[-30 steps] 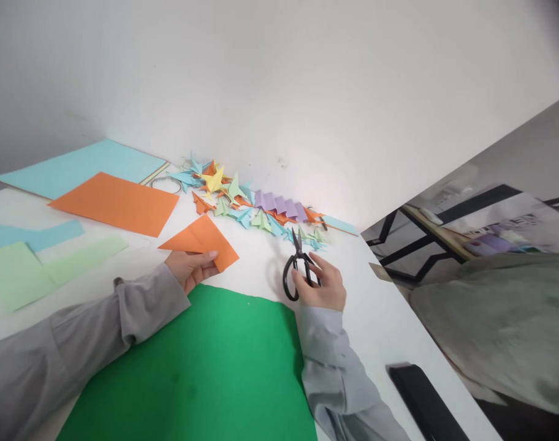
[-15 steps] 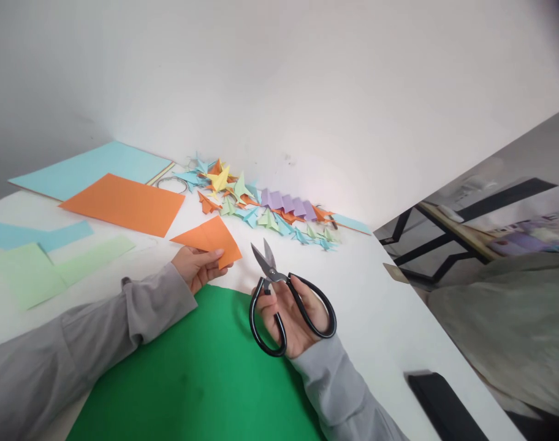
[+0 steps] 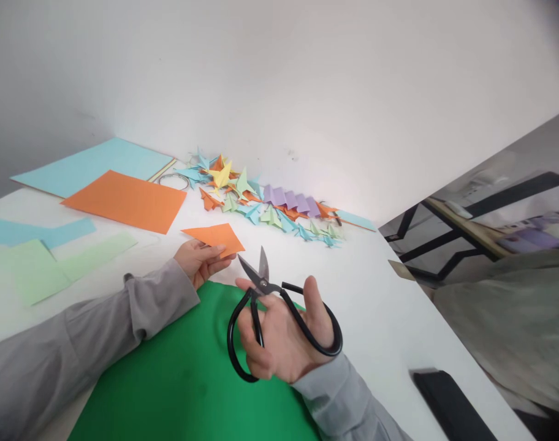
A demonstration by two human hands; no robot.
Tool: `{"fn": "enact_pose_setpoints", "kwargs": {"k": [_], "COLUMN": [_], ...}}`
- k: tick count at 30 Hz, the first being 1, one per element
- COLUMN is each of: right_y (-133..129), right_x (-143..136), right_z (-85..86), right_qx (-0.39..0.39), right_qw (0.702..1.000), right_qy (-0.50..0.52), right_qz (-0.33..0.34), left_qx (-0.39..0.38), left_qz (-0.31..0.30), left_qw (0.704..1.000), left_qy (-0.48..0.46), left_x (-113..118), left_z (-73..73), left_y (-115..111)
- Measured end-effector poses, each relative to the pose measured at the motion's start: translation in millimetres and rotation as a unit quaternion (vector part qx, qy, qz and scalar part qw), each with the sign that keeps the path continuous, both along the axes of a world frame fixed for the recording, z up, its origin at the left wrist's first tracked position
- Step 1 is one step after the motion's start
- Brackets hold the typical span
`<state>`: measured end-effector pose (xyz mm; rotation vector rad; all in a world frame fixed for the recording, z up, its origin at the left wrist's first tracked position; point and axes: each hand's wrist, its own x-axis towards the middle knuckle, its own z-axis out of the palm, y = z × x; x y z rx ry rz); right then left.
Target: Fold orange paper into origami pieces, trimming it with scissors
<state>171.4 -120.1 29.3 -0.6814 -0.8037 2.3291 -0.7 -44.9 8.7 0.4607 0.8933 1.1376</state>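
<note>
Between thumb and fingers, my left hand (image 3: 201, 260) pinches a small piece of orange paper (image 3: 219, 236), held above the table with a point to the left. My right hand (image 3: 284, 334) has its thumb and fingers through the black handles of a pair of scissors (image 3: 262, 285). The blades are parted, tips up, just right of the orange paper and apart from it. Beneath both hands lies a large green sheet (image 3: 187, 367). Beyond them is a pile of folded paper pieces (image 3: 270, 214) in several colours.
At the left lie a large orange sheet (image 3: 125, 202), a light blue sheet (image 3: 95, 165), blue strips (image 3: 68, 233) and pale green paper (image 3: 40, 269). A black flat object (image 3: 452, 404) rests near the right table edge. A person's clothed part (image 3: 504, 318) shows at the right.
The scissors have moved left and down, nearer the orange paper, and my right thumb has lifted. The orange paper has tilted flatter and shifted slightly right in my left hand.
</note>
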Motion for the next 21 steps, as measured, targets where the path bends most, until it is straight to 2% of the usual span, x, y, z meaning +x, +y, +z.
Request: {"fn": "enact_pose_setpoints", "kwargs": {"k": [8,18,21], "right_y": [-0.6,0.4,0.3], "right_x": [-1.7,-3.1,-4.9], "right_z": [-3.9,-5.9,-7.4], "right_qx": [-0.026,0.012,0.022], "right_qw": [0.998,0.998,0.998], "right_qy": [0.062,0.055,0.059], "right_qz": [-0.007,-0.024,-0.027], "left_qx": [0.0,0.003,0.029], "left_qz": [-0.002,-0.015,-0.016], "left_qw": [1.0,1.0,0.999], "left_qy": [-0.001,0.019,0.023], "left_x": [2.0,3.8,6.1], "left_z": [2.7,4.2,2.8], "left_y": [-1.7,-2.7,-5.0]}}
